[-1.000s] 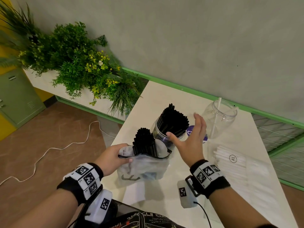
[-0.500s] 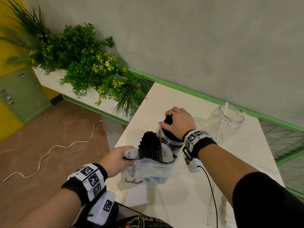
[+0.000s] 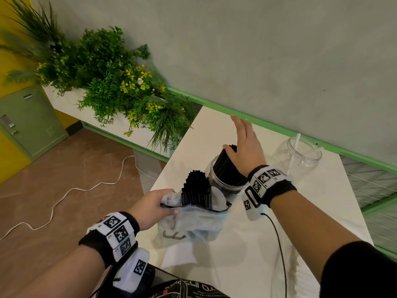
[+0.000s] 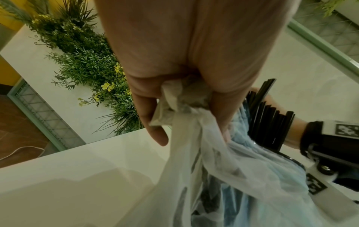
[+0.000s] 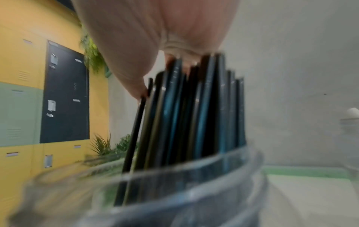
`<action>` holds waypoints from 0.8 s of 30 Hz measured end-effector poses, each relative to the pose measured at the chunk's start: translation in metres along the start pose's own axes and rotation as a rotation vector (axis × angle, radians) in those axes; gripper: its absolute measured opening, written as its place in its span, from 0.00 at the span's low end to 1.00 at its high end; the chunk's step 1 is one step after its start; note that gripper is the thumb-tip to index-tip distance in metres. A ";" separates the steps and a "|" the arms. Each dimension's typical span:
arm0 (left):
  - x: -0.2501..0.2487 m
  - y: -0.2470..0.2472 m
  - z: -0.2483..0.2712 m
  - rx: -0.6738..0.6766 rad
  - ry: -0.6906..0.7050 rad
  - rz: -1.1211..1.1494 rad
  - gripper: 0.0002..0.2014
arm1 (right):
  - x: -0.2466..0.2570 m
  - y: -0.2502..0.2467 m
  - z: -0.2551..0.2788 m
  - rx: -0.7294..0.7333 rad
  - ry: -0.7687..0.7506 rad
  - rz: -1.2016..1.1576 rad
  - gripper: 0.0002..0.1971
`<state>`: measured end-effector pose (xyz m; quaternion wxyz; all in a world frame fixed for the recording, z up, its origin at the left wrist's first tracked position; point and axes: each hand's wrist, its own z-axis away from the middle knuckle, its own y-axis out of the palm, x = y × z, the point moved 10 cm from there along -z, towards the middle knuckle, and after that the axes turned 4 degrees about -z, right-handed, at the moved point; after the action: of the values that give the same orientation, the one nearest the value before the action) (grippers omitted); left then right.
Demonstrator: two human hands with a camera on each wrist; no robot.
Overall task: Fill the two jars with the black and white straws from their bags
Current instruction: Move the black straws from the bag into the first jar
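On the white counter [image 3: 247,250], left hand [image 3: 150,208] pinches crumpled clear plastic bag [image 3: 193,224] of black straws [image 3: 196,192]; right hand [image 3: 245,147], fingers straight, presses black straws in clear jar [image 3: 225,181].

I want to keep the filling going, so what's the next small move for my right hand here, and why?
Probably bring the right hand back to the bag for another bunch. It lies open on the black straws in the jar, holding nothing, while the left hand grips the bag's mouth with more black straws standing in it.
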<state>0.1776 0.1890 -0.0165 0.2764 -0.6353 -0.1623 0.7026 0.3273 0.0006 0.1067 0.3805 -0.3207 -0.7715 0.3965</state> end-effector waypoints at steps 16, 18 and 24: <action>-0.004 0.001 -0.001 -0.012 0.016 0.039 0.11 | -0.009 0.034 0.035 0.203 -0.185 0.109 0.43; -0.005 0.002 -0.001 -0.014 0.014 0.045 0.11 | -0.009 0.043 0.024 0.249 -0.119 0.147 0.46; -0.002 0.000 -0.002 -0.023 0.013 0.030 0.12 | -0.008 0.039 0.014 0.160 -0.026 0.102 0.29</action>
<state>0.1792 0.1873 -0.0150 0.2596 -0.6454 -0.1591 0.7005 0.3273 0.0078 0.0656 0.3740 -0.3232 -0.7249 0.4799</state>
